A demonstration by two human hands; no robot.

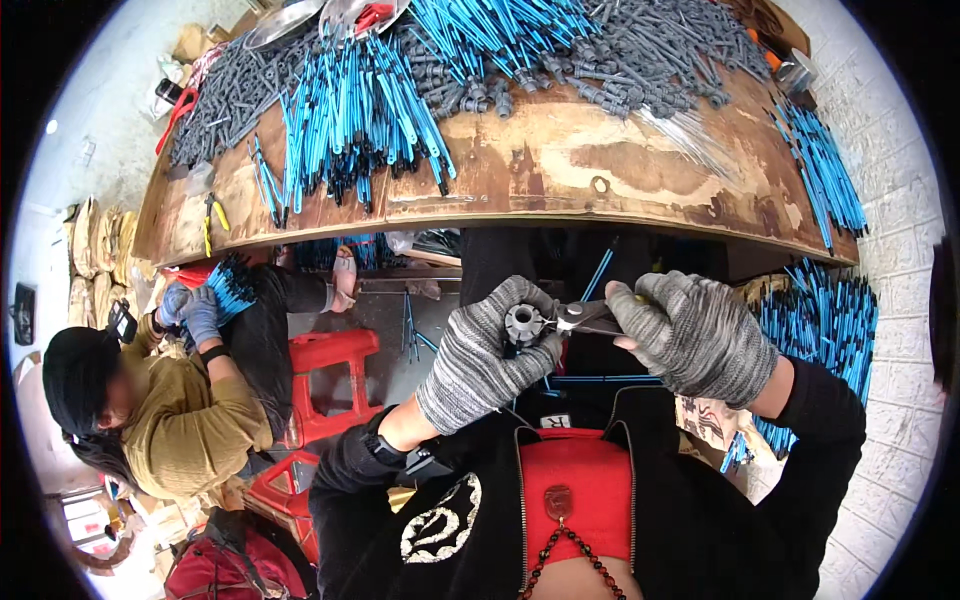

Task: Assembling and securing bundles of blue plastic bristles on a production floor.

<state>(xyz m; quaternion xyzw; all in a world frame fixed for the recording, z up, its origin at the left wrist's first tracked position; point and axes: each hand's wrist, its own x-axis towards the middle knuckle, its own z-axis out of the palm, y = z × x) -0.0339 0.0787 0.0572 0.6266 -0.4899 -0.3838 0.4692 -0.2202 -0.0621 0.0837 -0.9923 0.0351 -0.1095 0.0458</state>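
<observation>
Mid-frame, the left hand's (488,345) grip pinches a grey fitting (523,322); the right hand (700,335) wraps pliers (592,318) at its rim. This piece looks unfinished, though detail's unclear; grey parts (665,60) heap the counter (560,165) up top.

grey fitting (523,323) | round, notched rim, end-on, just right of frame centre || metal pliers (572,317) | roughly level, nose pointing left, beside the fitting's right edge
</observation>
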